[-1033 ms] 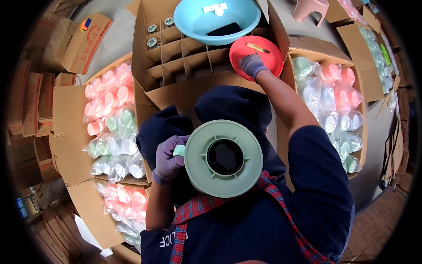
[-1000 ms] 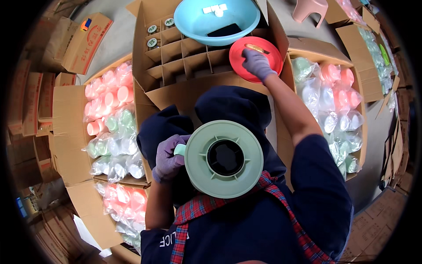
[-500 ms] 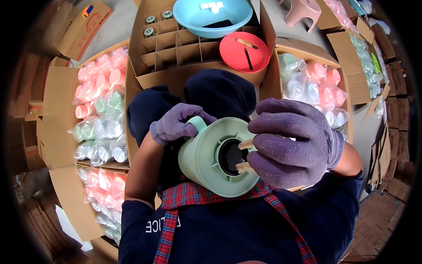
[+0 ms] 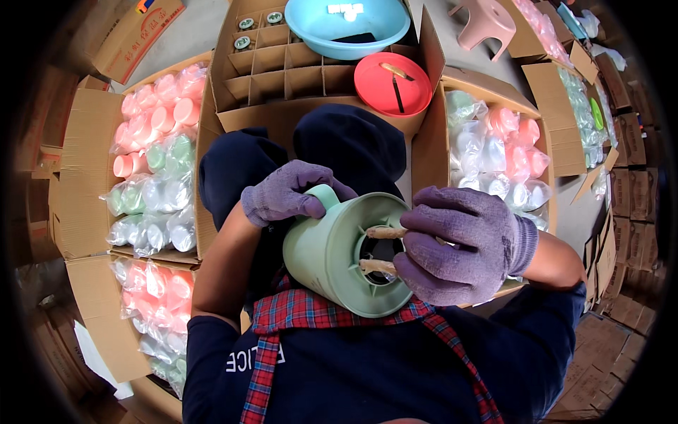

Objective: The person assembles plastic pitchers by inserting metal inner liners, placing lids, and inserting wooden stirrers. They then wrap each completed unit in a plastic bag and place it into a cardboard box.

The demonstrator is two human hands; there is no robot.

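My left hand [image 4: 286, 192], in a purple-grey glove, is closed round the handle of a pale green plastic jug-shaped body [image 4: 307, 258]. The body lies tilted above my lap, its ribbed round end turned up and to the right. In that end is a round opening with something dark and shiny inside. My gloved right hand [image 4: 466, 244] is closed on a tool with two beige, wrapped-looking prongs [image 4: 378, 266], which reach across the opening's rim. Most of the tool is hidden behind my fingers, so its kind cannot be made out.
Ahead stands a divided carton [image 4: 282, 81] holding a blue basin [image 4: 349, 46], a red plate [image 4: 413, 85] with two slim tools, and several round-topped items. Open cartons of bagged pink, green and clear pieces [image 4: 162, 166] flank me. A pink stool [image 4: 487, 25] stands far right.
The green body has tilted further, its ribbed end turning more to the right. My right hand has moved slightly left and down, and the prongs now show more across the opening.
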